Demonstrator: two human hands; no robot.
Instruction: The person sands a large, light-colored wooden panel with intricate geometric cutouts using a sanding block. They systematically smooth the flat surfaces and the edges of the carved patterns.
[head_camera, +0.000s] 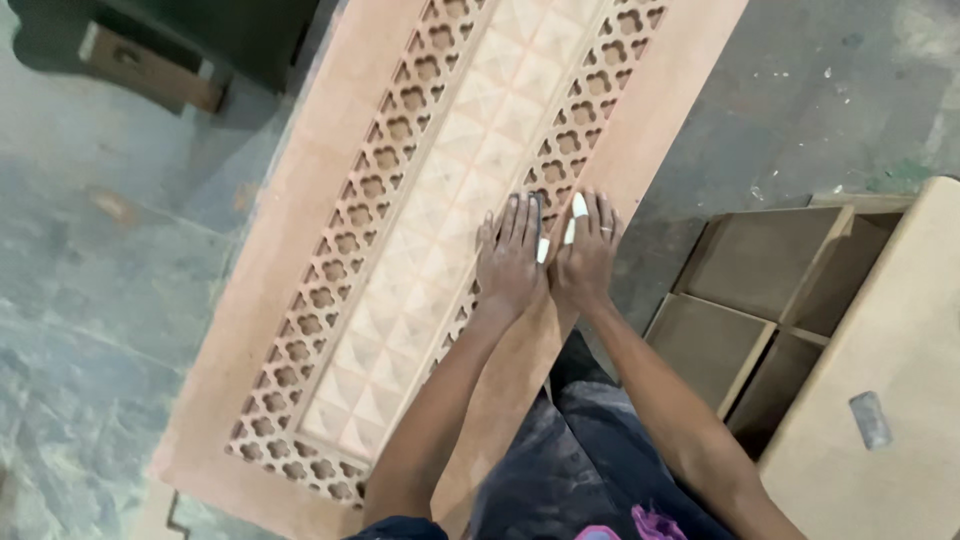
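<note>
A long carved wooden panel (330, 120) lies in front of me, with a band of raised pyramid squares down its middle and pierced lattice strips on both sides. My left hand (508, 262) and my right hand (588, 252) lie flat, side by side, pressed on the right lattice strip. Between them shows a small white piece (573, 222), which looks like folded abrasive paper, held under the fingers of both hands. My right hand wears a ring.
A wooden shelf unit with open compartments (760, 300) stands to the right, next to a pale board (890, 400) carrying a small grey block (870, 418). A dark cabinet with a drawer (150, 65) is at top left. Dusty concrete floor (100, 300) surrounds the panel.
</note>
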